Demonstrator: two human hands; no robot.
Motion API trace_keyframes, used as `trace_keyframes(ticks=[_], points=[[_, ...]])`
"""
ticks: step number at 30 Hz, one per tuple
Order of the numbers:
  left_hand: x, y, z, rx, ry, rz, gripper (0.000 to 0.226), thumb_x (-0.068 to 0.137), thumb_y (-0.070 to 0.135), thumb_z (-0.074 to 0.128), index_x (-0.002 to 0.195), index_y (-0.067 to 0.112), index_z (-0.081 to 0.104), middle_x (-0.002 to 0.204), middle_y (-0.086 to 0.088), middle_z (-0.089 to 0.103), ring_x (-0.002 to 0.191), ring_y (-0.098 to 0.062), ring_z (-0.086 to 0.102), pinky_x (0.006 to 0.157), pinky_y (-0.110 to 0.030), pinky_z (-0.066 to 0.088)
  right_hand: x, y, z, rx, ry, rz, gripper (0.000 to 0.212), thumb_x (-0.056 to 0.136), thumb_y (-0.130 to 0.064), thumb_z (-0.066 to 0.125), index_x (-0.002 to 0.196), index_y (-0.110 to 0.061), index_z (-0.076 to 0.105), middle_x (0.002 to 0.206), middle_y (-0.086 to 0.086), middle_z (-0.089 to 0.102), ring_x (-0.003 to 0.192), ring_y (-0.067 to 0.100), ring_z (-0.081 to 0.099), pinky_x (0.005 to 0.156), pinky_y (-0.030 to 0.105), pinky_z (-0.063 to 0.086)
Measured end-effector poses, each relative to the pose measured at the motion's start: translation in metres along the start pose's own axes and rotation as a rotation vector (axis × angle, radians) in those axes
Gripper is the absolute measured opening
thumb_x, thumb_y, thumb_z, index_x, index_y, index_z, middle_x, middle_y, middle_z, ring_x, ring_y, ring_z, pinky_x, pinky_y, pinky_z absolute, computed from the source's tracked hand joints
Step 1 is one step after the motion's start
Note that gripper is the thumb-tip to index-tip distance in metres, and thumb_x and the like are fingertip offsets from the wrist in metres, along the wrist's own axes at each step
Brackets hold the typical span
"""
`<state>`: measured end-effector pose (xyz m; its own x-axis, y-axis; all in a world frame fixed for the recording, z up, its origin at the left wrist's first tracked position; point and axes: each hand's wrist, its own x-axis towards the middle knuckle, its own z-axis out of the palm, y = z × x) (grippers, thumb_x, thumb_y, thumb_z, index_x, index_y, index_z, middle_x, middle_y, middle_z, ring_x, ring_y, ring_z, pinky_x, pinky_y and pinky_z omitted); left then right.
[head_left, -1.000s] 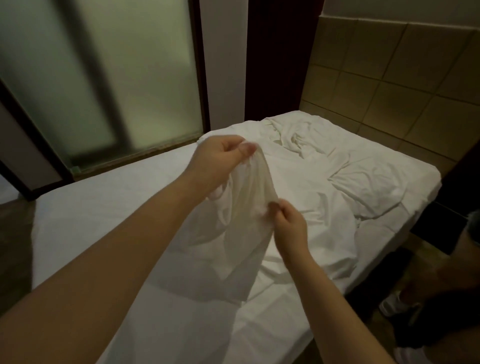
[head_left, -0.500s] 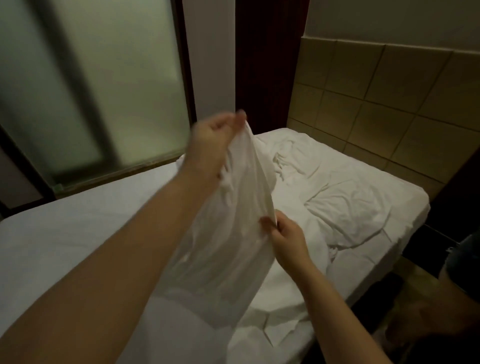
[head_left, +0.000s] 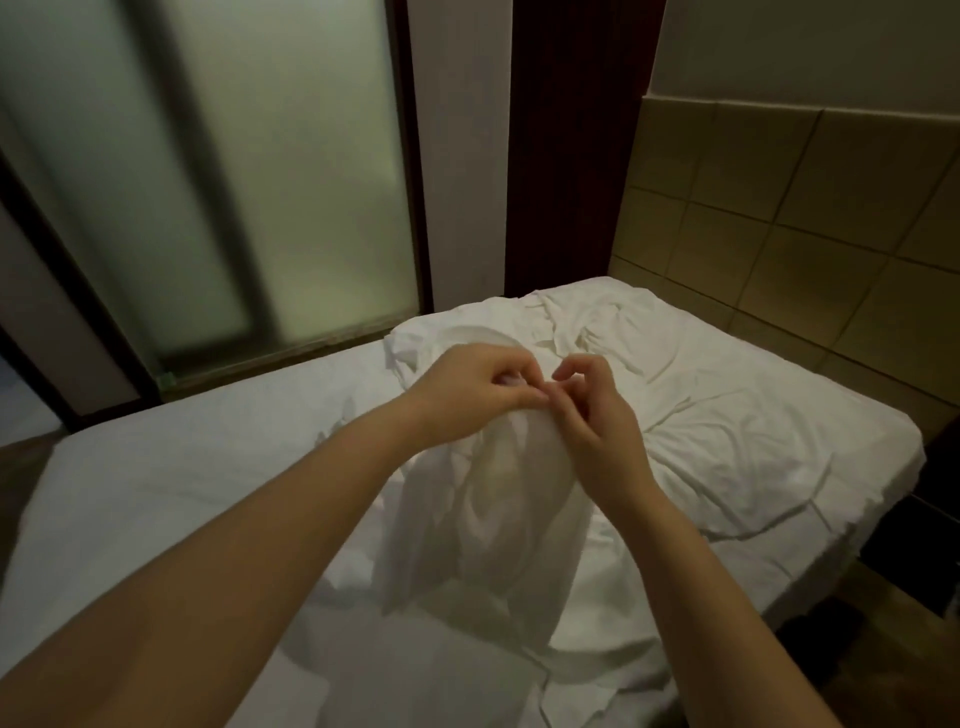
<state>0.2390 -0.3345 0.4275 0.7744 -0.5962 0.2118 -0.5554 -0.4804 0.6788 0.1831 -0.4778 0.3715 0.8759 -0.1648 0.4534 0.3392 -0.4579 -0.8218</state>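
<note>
Above the bed (head_left: 171, 467), toward twelve o'clock, the left hand (head_left: 467, 387) pinches the top of the white cloth (head_left: 493, 530); the right hand (head_left: 597, 421), at its three o'clock, pinches alongside.

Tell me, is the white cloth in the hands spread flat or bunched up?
Bunched up: the cloth hangs in loose folds, its top pinched by left hand and right hand.

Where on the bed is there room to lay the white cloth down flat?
The smooth sheet on the left, between the frosted glass and the left hand, is bare. The right side, toward the tiled wall, is crowded with crumpled bedding, and the white cloth hangs over the middle.
</note>
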Motion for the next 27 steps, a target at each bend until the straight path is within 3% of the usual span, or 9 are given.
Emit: trace_keyframes(ticks=[3,6,11,15,20,21,23,25,27], points=[[-0.011,0.002,-0.008,-0.109,0.196,-0.020,0.021,0.090,0.019,0.060,0.069,0.024,0.060,0.062,0.011,0.051,0.056,0.002,0.046,0.055,-0.005,0.034,-0.022,0.014,0.026,-0.298,0.190,-0.121,0.020,0.085,-0.045,0.055,0.095,-0.029,0.051,0.103,-0.014,0.047,0.096,0.000,0.040,0.085,0.016,0.034],[-0.024,0.007,-0.026,-0.164,0.291,-0.018,0.019,0.092,0.019,0.057,0.073,0.017,0.060,0.061,0.008,0.049,0.051,0.006,0.045,0.052,-0.005,0.035,-0.038,0.003,0.063,-0.237,0.383,-0.112,0.014,0.085,-0.030,0.064,0.087,-0.022,0.053,0.086,-0.015,0.047,0.077,0.002,0.042,0.071,0.012,0.039],[-0.068,0.004,-0.067,-0.165,0.315,0.046,0.023,0.092,0.022,0.055,0.070,0.026,0.059,0.067,0.003,0.053,0.060,0.000,0.047,0.061,-0.014,0.042,-0.045,-0.023,0.120,-0.032,0.369,0.146,0.005,0.091,-0.029,0.056,0.089,-0.025,0.054,0.087,-0.009,0.057,0.079,0.009,0.055,0.073,0.032,0.052],[-0.111,-0.012,-0.111,-0.209,0.328,0.020,0.022,0.092,0.021,0.056,0.070,0.023,0.060,0.071,-0.001,0.054,0.070,-0.013,0.050,0.072,-0.033,0.048,-0.058,-0.046,0.151,-0.098,0.347,0.118,0.010,0.095,-0.020,0.052,0.086,-0.021,0.056,0.083,-0.007,0.054,0.076,0.009,0.051,0.067,0.015,0.039],[-0.153,-0.041,-0.163,0.082,0.427,-0.040,0.010,0.086,0.027,0.065,0.076,0.025,0.063,0.076,0.005,0.059,0.073,-0.011,0.054,0.074,-0.029,0.045,-0.078,-0.091,0.167,-0.046,0.476,0.138,0.011,0.100,-0.012,0.038,0.090,-0.011,0.043,0.069,-0.006,0.046,0.061,0.006,0.043,0.054,0.011,0.036],[-0.160,-0.049,-0.174,0.259,0.415,-0.106,0.004,0.083,0.028,0.067,0.085,0.025,0.066,0.085,0.005,0.064,0.082,-0.014,0.057,0.078,-0.029,0.045,-0.082,-0.101,0.162,-0.055,0.498,0.112,0.011,0.100,-0.011,0.037,0.091,-0.010,0.042,0.068,-0.006,0.046,0.060,0.006,0.043,0.053,0.011,0.036],[-0.174,-0.063,-0.184,0.492,0.331,-0.217,0.032,0.079,0.032,0.070,0.110,0.029,0.065,0.113,0.003,0.066,0.103,-0.019,0.058,0.087,-0.027,0.042,-0.085,-0.123,0.150,-0.118,0.430,0.072,0.009,0.100,-0.012,0.038,0.093,-0.012,0.043,0.070,-0.008,0.046,0.061,0.003,0.044,0.054,0.009,0.037],[-0.185,-0.061,-0.171,0.405,0.195,-0.096,0.058,0.072,0.034,0.077,0.126,0.032,0.057,0.123,0.009,0.061,0.109,-0.012,0.055,0.091,-0.021,0.036,-0.085,-0.147,0.150,-0.225,0.201,0.054,0.008,0.100,-0.015,0.039,0.094,-0.016,0.045,0.074,-0.014,0.047,0.066,0.000,0.046,0.057,0.012,0.037],[-0.192,-0.049,-0.138,0.255,-0.040,0.047,0.059,0.072,0.032,0.077,0.127,0.030,0.056,0.111,0.017,0.059,0.091,0.000,0.054,0.082,-0.014,0.034,-0.091,-0.165,0.154,-0.251,0.061,0.018,0.009,0.099,-0.016,0.041,0.095,-0.019,0.047,0.077,-0.017,0.049,0.070,-0.001,0.048,0.058,0.014,0.037]])
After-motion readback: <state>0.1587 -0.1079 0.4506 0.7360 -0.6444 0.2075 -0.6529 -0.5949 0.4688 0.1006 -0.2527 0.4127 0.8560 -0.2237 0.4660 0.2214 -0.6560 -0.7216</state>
